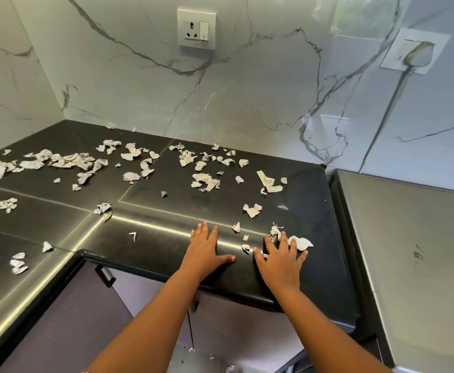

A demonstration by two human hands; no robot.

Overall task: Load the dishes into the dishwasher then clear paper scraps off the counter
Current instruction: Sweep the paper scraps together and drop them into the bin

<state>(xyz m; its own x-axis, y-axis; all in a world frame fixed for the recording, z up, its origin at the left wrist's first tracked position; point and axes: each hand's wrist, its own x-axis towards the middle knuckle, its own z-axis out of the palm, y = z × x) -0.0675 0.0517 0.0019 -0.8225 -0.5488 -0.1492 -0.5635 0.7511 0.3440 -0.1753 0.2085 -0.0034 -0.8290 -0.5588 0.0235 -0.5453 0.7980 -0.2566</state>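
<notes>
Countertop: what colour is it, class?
Black and glossy; the countertop shows best in the head view.

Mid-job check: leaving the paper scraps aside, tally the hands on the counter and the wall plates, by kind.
Hands on the counter: 2, left hand and right hand
Wall plates: 2
Total: 4

Counter (166, 211) glossy black; paper scraps (67, 161) white-grey printed; wall (140, 90) white marble, grey-veined.

paper scraps (67, 160) on counter (166, 208), socket (196, 28) behind
</notes>
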